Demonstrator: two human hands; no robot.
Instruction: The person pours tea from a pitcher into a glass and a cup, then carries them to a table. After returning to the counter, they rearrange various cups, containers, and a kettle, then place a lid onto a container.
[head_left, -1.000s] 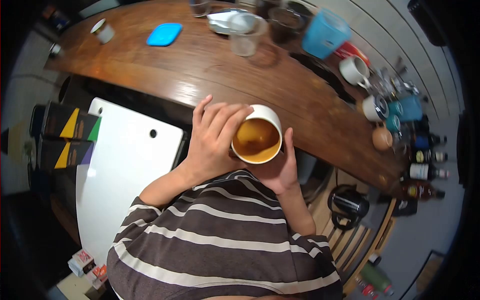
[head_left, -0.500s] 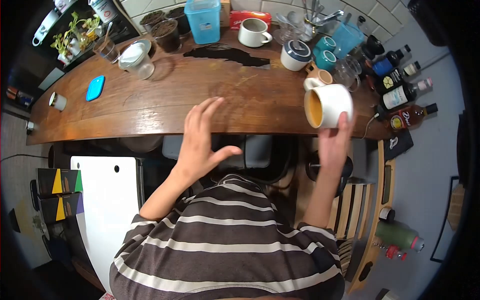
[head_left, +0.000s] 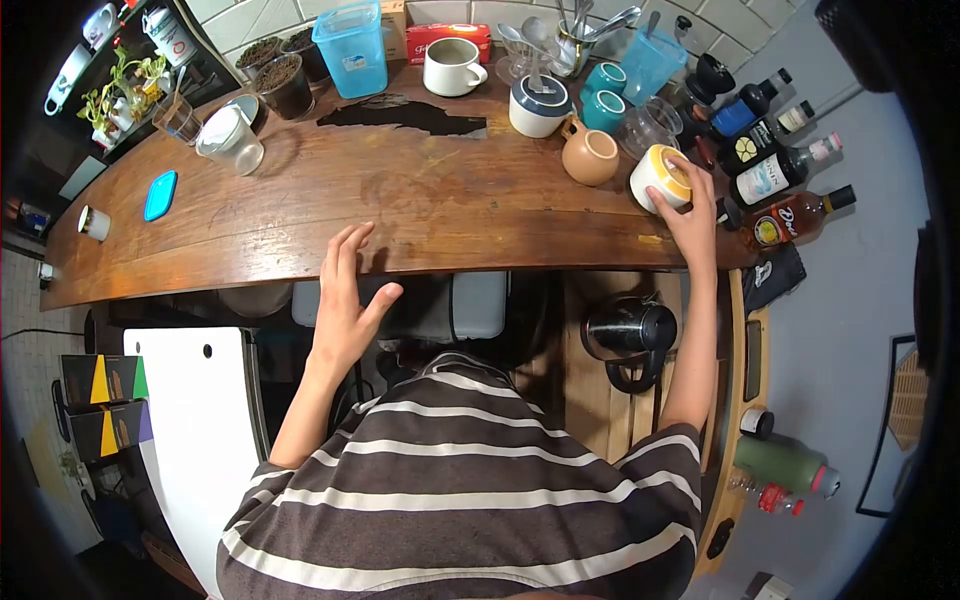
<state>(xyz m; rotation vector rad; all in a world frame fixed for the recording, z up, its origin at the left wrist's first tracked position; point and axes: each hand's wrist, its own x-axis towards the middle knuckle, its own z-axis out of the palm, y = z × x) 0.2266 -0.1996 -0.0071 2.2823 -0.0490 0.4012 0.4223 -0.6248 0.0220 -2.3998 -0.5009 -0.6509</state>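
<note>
My right hand (head_left: 688, 205) is wrapped round a white mug (head_left: 655, 188) with a yellow-orange inside, at the right end of the wooden counter (head_left: 440, 215). The mug is nearly upright, and its handle is hidden. Left of it stands a tan pitcher (head_left: 590, 157). A white jar with a blue lid (head_left: 539, 105) and stacked teal cups (head_left: 603, 110) are behind. My left hand (head_left: 350, 300) hangs over the counter's front edge, fingers apart, holding nothing.
Several bottles (head_left: 790, 217) line the right end. At the back are a cream mug (head_left: 453, 68), a blue container (head_left: 352, 55) and cups of soil (head_left: 284, 88). A clear cup (head_left: 232, 140) and blue lid (head_left: 161, 196) lie left. A black kettle (head_left: 630, 335) sits below the counter.
My right hand has brought the mug from a sideways tilt to nearly upright, farther back on the counter. The view has shifted, and the tan pitcher and kettle show more fully.
</note>
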